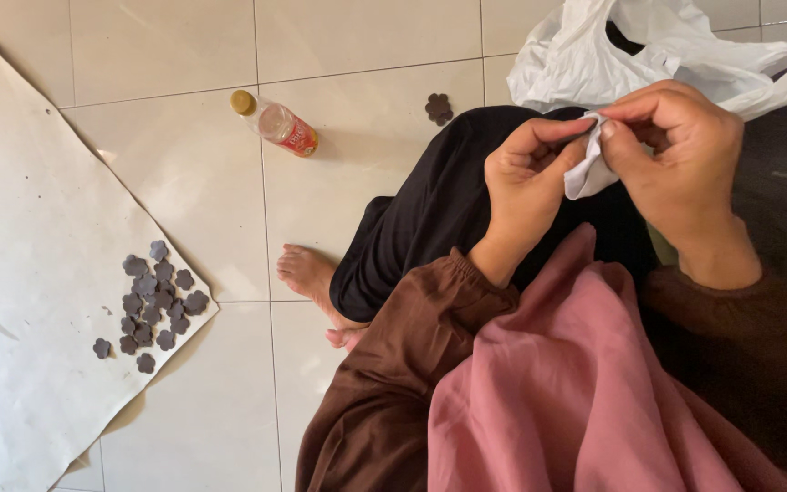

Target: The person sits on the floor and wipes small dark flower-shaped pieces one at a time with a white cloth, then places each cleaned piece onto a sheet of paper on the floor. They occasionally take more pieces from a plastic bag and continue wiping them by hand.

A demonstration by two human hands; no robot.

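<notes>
Roughly twenty dark flower-shaped cutouts (155, 301) are clustered near the right edge of a large cream paper sheet (20, 273) that is spread on the tiled floor (184, 55) at the left of the scene. Farther off and to the right of the sheet, a small plastic bottle with a gold cap and a red label (275, 122) is laid on its side on the tiles. A bare foot (307, 273) is rested on the floor near the middle, below a black trouser leg (430, 210). One more dark flower-shaped cutout (438, 108) is seen alone on the tiles, just beyond the knee.

Above the lap, a small white piece of thin plastic or tissue (588, 169) is held between both hands. It is pinched at its upper edge by the thumb and forefinger of the left hand (526, 187), whose other fingers are curled loosely. From the right it is pinched at the same spot by the thumb and forefinger of the right hand (680, 159), the fingertips of the two hands almost touching. A crumpled white plastic bag (676, 46) is lying on the floor beyond the hands, at the far right. Brown sleeves (393, 383) and a pink cloth (557, 383) are draped across the near foreground.
</notes>
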